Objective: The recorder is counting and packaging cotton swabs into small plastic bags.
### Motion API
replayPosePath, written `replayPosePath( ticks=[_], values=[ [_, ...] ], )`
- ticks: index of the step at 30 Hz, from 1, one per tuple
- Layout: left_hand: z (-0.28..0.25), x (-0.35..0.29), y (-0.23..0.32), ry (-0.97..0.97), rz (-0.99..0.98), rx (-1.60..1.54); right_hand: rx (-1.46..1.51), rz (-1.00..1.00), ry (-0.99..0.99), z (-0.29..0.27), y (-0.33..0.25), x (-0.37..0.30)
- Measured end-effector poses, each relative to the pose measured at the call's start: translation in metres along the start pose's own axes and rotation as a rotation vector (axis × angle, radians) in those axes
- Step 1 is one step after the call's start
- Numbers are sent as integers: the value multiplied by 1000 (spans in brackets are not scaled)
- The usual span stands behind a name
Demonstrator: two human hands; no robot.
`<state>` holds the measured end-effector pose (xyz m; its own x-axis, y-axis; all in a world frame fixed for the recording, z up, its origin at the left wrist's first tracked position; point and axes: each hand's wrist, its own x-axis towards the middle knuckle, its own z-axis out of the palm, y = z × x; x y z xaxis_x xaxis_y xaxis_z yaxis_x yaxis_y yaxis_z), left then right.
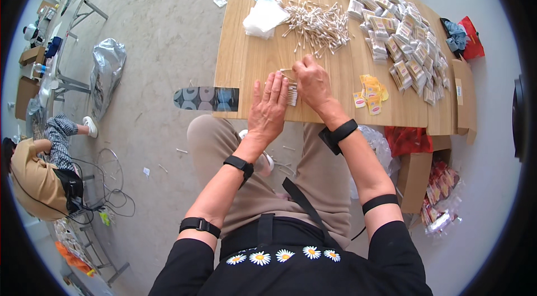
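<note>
My left hand (268,107) lies flat near the table's front edge, its fingers stretched out and close together. Beside it, my right hand (313,81) is closed, with thumb and fingers pinched; what they grip, if anything, is hidden. A small row of cotton swabs (292,95) lies side by side between the two hands, partly covered by the left one. Farther back on the table is a loose heap of cotton swabs (319,25). Left of that heap sits a stack of clear plastic bags (265,18). Several yellow paper cards (371,92) lie right of my right hand.
Filled swab packs (405,39) are piled at the table's right. A cardboard box (463,97) stands at the right edge, another box (415,181) below. A patterned strip (206,99) juts past the table's left edge. Another person (42,178) sits at far left near cables.
</note>
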<state>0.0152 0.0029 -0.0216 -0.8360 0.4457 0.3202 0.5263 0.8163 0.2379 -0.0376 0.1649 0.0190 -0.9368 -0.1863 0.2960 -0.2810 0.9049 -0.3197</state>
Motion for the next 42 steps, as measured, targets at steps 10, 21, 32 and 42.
replayPosePath(
  ticks=[10, 21, 32, 42],
  values=[
    [-2, 0, 0, -39, 2, 21, 278, 149, -47, -3, 8, -10],
    [-2, 1, 0, -34, 5, -6, 241, 176, 65, 12, 5, -3],
    [3, -4, -3, 0, 10, 18, 244, 250, 82, 13, -11, -24],
    [3, -5, -6, -31, 7, 72, 137, 48, -62, 0, -27, -52]
  ],
)
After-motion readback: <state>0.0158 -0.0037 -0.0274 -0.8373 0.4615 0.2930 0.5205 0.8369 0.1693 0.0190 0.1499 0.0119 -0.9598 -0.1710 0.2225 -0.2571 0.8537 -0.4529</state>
